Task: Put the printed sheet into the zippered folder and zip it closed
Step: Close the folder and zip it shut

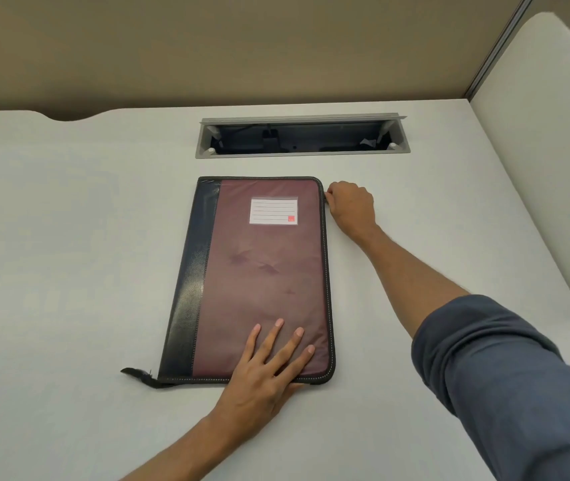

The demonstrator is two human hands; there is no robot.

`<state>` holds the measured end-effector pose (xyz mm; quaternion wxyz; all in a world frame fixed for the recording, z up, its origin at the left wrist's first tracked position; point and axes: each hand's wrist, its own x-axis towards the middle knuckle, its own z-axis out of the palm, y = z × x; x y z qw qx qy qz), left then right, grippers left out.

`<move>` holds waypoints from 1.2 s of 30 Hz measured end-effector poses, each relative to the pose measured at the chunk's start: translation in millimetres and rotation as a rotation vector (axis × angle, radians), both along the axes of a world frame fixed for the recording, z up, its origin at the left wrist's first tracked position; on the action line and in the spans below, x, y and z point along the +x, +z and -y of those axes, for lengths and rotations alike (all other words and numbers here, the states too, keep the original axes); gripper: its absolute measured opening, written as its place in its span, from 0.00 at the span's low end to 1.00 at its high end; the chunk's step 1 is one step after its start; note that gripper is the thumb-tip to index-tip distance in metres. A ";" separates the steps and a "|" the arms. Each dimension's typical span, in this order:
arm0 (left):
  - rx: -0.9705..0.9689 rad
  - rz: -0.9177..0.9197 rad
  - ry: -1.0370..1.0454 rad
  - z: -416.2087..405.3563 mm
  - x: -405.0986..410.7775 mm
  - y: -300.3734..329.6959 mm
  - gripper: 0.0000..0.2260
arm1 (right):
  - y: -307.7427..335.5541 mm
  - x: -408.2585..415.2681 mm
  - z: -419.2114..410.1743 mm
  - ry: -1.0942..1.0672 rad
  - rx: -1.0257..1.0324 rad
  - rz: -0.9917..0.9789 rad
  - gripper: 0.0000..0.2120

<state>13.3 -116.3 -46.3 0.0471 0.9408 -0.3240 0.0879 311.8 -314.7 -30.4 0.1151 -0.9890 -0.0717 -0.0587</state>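
Observation:
A maroon zippered folder with a black spine strip and a white label lies flat and closed on the white desk. My left hand presses flat on its near right part, fingers spread. My right hand sits at the folder's far right corner with its fingers curled, pinching the zipper pull there. The zipper track along the right edge looks closed. A black strap sticks out at the near left corner. No printed sheet is visible.
A grey cable tray opening is set into the desk just beyond the folder. A white partition rises on the right, and a tan wall panel stands behind the desk.

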 end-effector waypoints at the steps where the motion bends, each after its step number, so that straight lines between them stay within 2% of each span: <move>1: 0.010 -0.004 0.001 -0.3 0.2 0.5 0.21 | -0.8 3.9 -0.7 -0.004 0.012 0.002 0.14; 5: 0.003 -0.041 0.002 0.4 0.7 5.1 0.21 | -1.0 18.3 -3.6 0.000 0.064 -0.017 0.13; 9: -0.132 -0.093 -0.017 -7.2 9.5 15.0 0.26 | -4.2 24.2 -0.2 0.018 0.193 -0.038 0.11; 12: -0.214 -0.001 0.010 -14.5 57.2 26.8 0.23 | -9.8 22.0 2.3 0.011 0.368 -0.017 0.10; 15: -0.279 0.088 0.141 -5.0 137.8 38.6 0.18 | -13.5 20.0 3.6 -0.005 0.484 -0.004 0.08; 20: -0.181 -0.132 0.403 36.1 272.1 48.6 0.25 | -10.4 24.7 5.0 0.015 0.568 -0.007 0.07; 23: -0.139 -0.334 0.465 56.6 325.5 51.8 0.20 | -9.2 28.1 5.9 -0.007 0.638 -0.042 0.07; 25: -0.240 -0.518 0.472 61.8 346.3 53.0 0.16 | -9.4 30.9 6.0 -0.033 0.683 -0.078 0.07; 27: -0.345 -0.629 0.497 63.1 358.8 53.5 0.15 | -9.9 32.5 5.1 -0.050 0.682 -0.093 0.08; 33: -0.329 -0.617 0.591 74.3 378.3 48.8 0.10 | -10.0 32.2 -2.6 -0.162 0.773 -0.162 0.13; 36: -0.310 -0.582 0.631 77.8 383.4 45.6 0.08 | -7.9 16.4 -9.1 -0.250 0.829 -0.092 0.16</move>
